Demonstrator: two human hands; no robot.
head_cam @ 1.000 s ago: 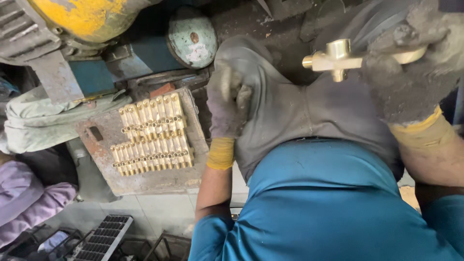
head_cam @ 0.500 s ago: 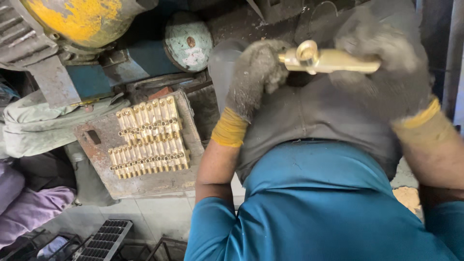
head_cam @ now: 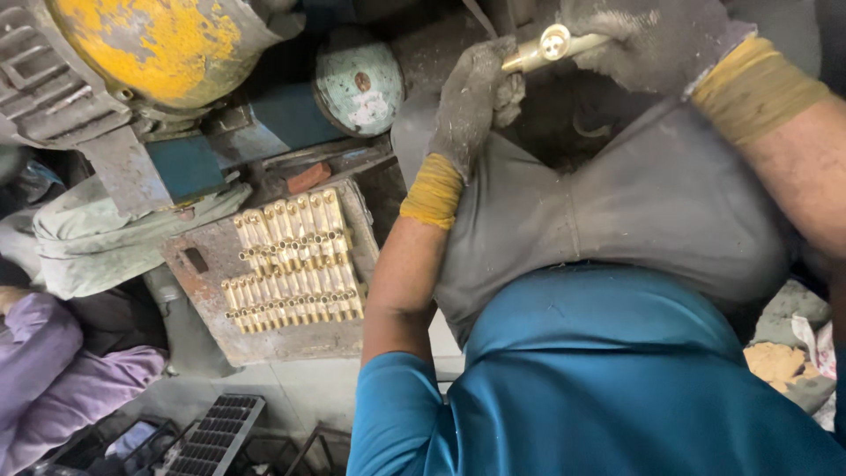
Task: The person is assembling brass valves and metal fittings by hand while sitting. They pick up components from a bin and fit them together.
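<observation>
Above the apron lap, right hand [head_cam: 656, 40] fingers clamp the brass fitting [head_cam: 551, 46], left hand [head_cam: 471, 101] fingers pinch its tip; mid-handling, steady two-handed grip needed next.

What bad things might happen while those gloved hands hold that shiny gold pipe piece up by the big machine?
1. The brass fitting is pinched between the left hand and right hand in thick, dusty gloves, so it might slip and fall.
2. The hands work close to the yellow motor; loose glove fabric could perhaps catch there.
3. The rows of brass parts lie loose on a rusty plate by the left elbow; a bump might scatter them.
</observation>
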